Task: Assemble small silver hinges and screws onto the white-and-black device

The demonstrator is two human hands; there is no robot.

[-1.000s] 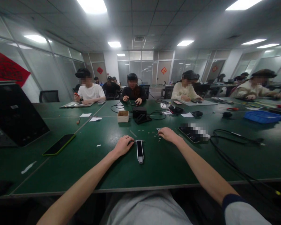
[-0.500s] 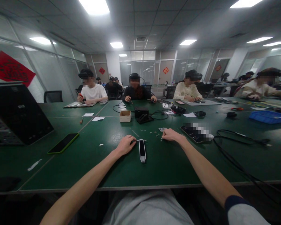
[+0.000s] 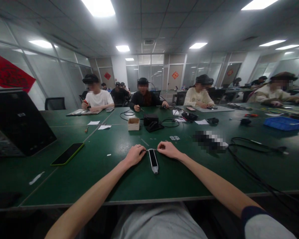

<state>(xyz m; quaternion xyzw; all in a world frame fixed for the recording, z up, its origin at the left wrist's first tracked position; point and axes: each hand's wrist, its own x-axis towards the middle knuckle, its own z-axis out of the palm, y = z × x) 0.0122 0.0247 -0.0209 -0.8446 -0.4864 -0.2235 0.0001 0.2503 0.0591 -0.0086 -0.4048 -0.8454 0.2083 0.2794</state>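
Observation:
A slim white-framed piece [image 3: 153,162] with a long black face lies on the green table in front of me. A thin rod crosses its far end. My left hand [image 3: 136,155] is closed in a pinch at the rod's left end. On the other side, my right hand [image 3: 168,150] has its fingertips pressed together by the rod's right end. Whatever small part sits between those right fingers is too small to make out. Beyond my right hand lie flat silvery metal plates [image 3: 174,138].
A phone with a green edge [image 3: 67,154] and a black computer case [image 3: 20,119] are at the left. Ahead stand a small open box [image 3: 133,124] and a black device [image 3: 151,122]. Black cables [image 3: 241,162] and a blue tray [image 3: 285,123] lie rightward. Several people sit opposite.
My right hand has moved left from the small loose parts near the metal plates to the rod's right end. My left hand has stayed at the rod's left end.

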